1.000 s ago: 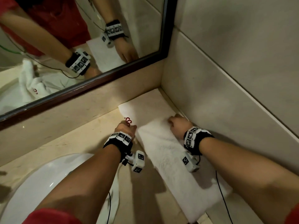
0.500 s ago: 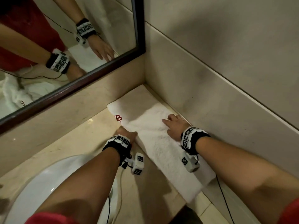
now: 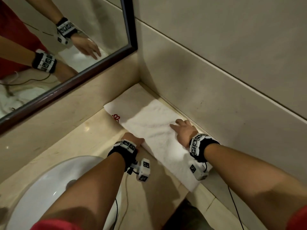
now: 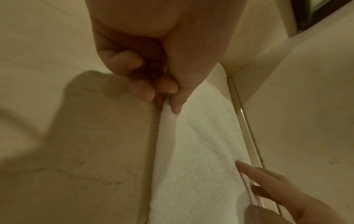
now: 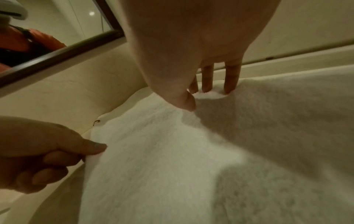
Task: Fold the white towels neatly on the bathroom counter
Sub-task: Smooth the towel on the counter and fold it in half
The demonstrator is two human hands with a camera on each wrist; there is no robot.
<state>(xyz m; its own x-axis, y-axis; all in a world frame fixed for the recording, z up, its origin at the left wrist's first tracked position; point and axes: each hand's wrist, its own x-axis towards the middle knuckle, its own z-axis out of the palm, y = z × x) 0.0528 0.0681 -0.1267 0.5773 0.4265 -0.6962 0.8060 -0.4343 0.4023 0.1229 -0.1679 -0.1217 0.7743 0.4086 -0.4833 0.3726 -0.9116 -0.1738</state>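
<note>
A white towel (image 3: pixel 154 130) with a red logo (image 3: pixel 116 117) lies as a long folded strip on the beige counter (image 3: pixel 69 140), running into the corner by the right wall. My left hand (image 3: pixel 134 141) pinches the towel's left edge (image 4: pixel 168 109) between thumb and curled fingers. On the towel's right side my right hand (image 3: pixel 182 130) lies flat with straight fingers (image 5: pixel 229 81) pressing into the pile near the wall. The left hand (image 5: pixel 57 151) and its pinch also show in the right wrist view, and the towel (image 5: pixel 191 159) fills that view.
A white basin (image 3: pixel 41 188) sits at the near left of the counter. A dark-framed mirror (image 3: pixel 69 90) hangs over the backsplash and reflects more crumpled white towels. The tiled wall (image 3: pixel 216 80) bounds the right side. The counter's front edge (image 3: pixel 207 201) is close below the towel.
Both hands have slid toward me along the towel. The right hand has gone from a curled grip to flat, straight fingers. The towel now lies flatter.
</note>
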